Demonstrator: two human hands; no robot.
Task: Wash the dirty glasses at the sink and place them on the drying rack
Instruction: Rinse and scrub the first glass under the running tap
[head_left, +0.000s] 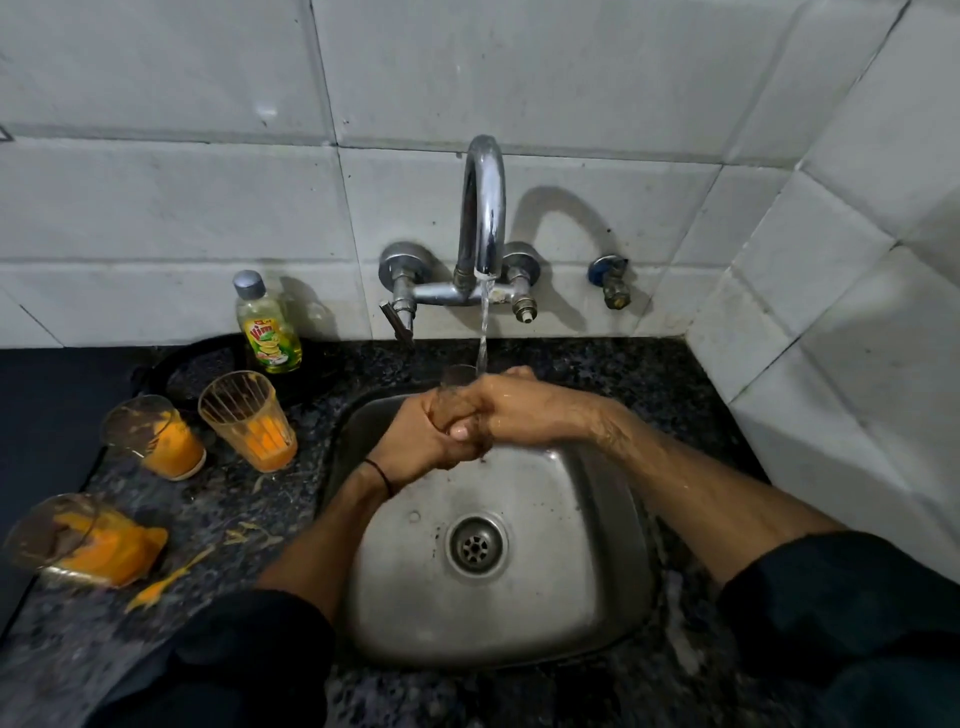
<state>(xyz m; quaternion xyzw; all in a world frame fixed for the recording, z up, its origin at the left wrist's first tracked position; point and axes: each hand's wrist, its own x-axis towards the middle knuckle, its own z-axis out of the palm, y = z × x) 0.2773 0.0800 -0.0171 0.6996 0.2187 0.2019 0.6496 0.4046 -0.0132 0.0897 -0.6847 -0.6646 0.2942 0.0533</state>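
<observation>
Your left hand (415, 441) and right hand (498, 405) are both closed around one clear glass (457, 375) over the steel sink (597, 545). It stands nearly upright, mouth just under the tap stream (483, 332). No drying rack is in view.

The dish soap bottle (267, 325) label reads "Vim".

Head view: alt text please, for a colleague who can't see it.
Both hands, left hand and right hand, hold a glass under the running tap over the steel sink. Three orange-stained glasses and a dish soap bottle stand on the counter at left.
</observation>
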